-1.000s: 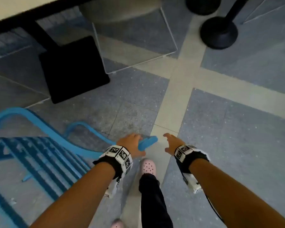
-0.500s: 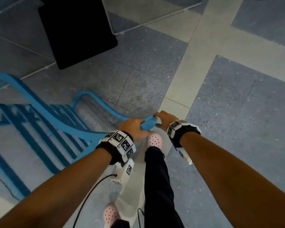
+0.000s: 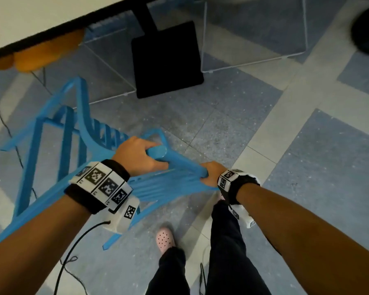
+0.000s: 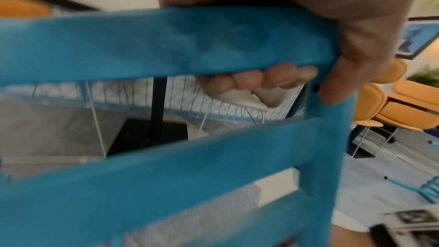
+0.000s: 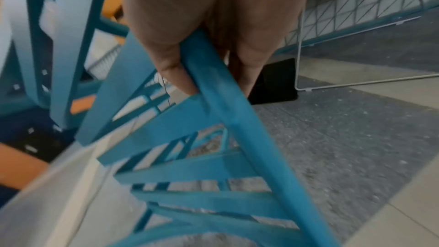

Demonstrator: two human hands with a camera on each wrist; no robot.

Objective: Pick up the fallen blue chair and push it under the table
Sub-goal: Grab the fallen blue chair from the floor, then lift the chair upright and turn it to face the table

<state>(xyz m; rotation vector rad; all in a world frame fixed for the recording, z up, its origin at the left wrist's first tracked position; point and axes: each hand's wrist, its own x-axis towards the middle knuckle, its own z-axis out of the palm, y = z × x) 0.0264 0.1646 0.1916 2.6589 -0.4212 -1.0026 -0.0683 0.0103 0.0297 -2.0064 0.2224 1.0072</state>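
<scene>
Blue slatted chair [image 3: 77,133] tilts, legs pointing away toward the table [image 3: 41,20]; left hand [image 3: 140,155] and right hand [image 3: 211,173] curl fingers [image 4: 280,74] around its top rail.

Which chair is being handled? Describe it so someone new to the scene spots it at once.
Start at the white table top left, with its black base. On the floor in front of it is the blue chair, tilted, gripped by the left hand and right hand. It is the only blue slatted one; the orange chair is tucked under the table.
</scene>
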